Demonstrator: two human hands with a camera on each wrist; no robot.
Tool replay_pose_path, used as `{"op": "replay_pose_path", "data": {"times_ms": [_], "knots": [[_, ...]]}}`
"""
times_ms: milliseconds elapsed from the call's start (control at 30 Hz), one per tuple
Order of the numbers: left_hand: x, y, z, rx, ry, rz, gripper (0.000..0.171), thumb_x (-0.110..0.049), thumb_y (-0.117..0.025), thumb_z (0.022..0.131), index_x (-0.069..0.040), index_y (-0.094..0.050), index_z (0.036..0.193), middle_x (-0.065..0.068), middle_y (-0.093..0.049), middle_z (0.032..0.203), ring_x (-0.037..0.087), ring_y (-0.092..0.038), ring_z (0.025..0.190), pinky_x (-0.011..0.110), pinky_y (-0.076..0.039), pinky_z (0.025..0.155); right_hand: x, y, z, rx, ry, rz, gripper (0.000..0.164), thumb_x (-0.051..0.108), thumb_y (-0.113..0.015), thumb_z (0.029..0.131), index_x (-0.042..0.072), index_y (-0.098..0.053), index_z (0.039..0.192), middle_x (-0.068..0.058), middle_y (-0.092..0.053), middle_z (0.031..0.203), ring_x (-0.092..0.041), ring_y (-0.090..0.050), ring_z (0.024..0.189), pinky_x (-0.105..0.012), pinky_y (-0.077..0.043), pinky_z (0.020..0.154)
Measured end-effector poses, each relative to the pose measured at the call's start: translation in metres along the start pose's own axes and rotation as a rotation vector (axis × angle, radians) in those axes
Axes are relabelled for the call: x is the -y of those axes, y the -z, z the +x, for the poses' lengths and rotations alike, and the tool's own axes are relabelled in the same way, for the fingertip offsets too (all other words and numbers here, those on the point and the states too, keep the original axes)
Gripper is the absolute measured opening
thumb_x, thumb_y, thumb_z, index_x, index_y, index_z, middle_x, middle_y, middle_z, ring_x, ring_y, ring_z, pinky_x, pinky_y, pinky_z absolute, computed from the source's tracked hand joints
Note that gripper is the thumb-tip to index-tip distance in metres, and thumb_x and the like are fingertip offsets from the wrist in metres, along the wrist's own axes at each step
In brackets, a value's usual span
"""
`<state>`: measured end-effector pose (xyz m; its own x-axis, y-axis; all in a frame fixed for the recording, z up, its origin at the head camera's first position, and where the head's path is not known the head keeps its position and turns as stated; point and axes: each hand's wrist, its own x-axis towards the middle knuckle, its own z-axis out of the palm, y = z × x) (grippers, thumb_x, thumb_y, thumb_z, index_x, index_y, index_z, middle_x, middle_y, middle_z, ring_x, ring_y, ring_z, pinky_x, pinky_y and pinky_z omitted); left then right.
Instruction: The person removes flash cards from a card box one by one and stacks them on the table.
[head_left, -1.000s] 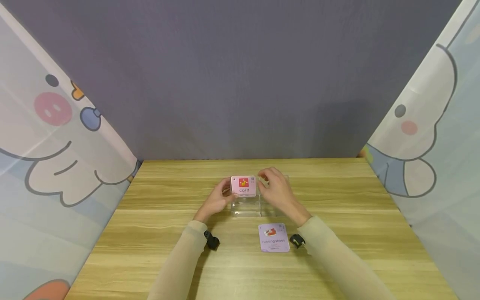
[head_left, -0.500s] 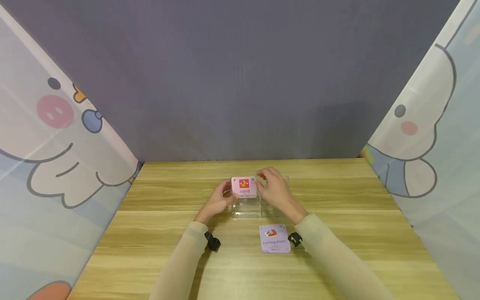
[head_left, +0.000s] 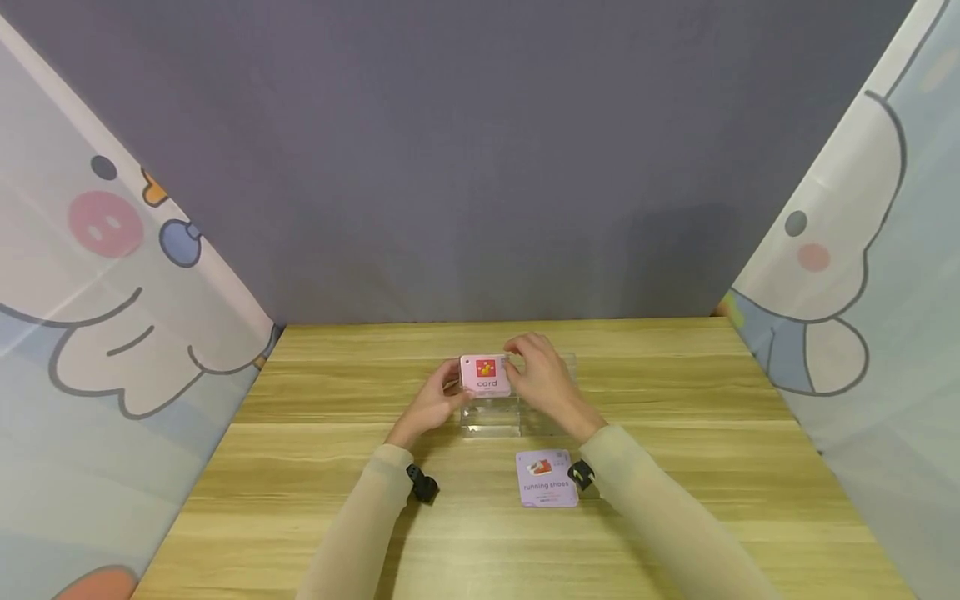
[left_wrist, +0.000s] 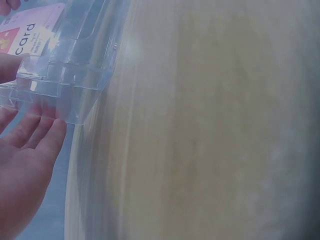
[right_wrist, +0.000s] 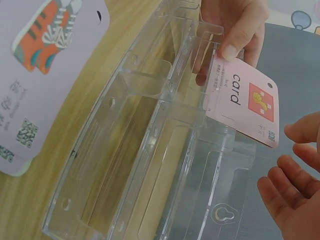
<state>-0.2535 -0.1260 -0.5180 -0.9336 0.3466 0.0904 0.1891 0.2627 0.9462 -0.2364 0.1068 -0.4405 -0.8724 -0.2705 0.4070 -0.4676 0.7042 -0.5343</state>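
Observation:
A pink flashcard [head_left: 487, 375] printed "card" stands in the top tier at the left end of a clear plastic tiered holder [right_wrist: 150, 135]. At that end my left hand [head_left: 432, 406] grips the holder, thumb in front at the card's lower corner and fingers behind, showing through the plastic in the left wrist view. My right hand [head_left: 542, 379] is by the card's right edge with loosely bent fingers; the right wrist view shows a gap between its fingertips [right_wrist: 291, 131] and the card. A lilac flashcard [head_left: 547, 478] printed "running shoes" lies in front of the holder.
A wood-grain table [head_left: 322, 467] bears everything, with a grey panel [head_left: 480, 167] behind it. Cartoon-printed curtains [head_left: 847, 250] flank both sides. A black wrist device [head_left: 423, 485] sits at the left cuff, and another black device [head_left: 581, 474] is at the right, near the lilac card.
My right hand has shifted slightly left, nearer the pink card, and its wrist device now sits at the lilac card's edge. The left hand keeps its grip; the cards stay put.

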Motion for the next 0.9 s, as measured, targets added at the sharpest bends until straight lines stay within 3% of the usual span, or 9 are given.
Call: {"op": "replay_pose_path", "data": {"times_ms": [200, 500, 900], "knots": [[-0.003, -0.002, 0.002, 0.003, -0.005, -0.003, 0.064, 0.001, -0.065, 0.095, 0.006, -0.035, 0.151, 0.028, -0.046, 0.148, 0.043, -0.042, 0.139, 0.053, -0.034, 0.119, -0.002, -0.001, 0.003, 0.009, 0.006, -0.004, 0.026, 0.011, -0.074, 0.091, 0.003, -0.069, 0.115, -0.009, -0.066, 0.113, -0.026, -0.059, 0.11, -0.043, -0.054, 0.097], [0.0, -0.001, -0.001, -0.013, -0.019, 0.005, 0.06, -0.001, -0.068, 0.094, 0.0, -0.043, 0.148, 0.021, -0.053, 0.143, 0.037, -0.048, 0.135, 0.049, -0.039, 0.117, -0.004, -0.009, 0.005, 0.025, 0.034, -0.026, 0.025, 0.009, -0.075, 0.09, 0.002, -0.069, 0.113, -0.01, -0.066, 0.113, -0.028, -0.059, 0.11, -0.042, -0.055, 0.098], [-0.003, -0.001, -0.001, 0.007, -0.036, -0.021, 0.06, 0.003, -0.065, 0.095, 0.007, -0.038, 0.148, 0.029, -0.048, 0.145, 0.044, -0.044, 0.137, 0.053, -0.036, 0.118, -0.003, -0.013, 0.005, 0.07, 0.021, -0.055, 0.027, 0.007, -0.074, 0.09, 0.0, -0.069, 0.115, -0.01, -0.064, 0.112, -0.027, -0.057, 0.11, -0.041, -0.053, 0.1]]}}
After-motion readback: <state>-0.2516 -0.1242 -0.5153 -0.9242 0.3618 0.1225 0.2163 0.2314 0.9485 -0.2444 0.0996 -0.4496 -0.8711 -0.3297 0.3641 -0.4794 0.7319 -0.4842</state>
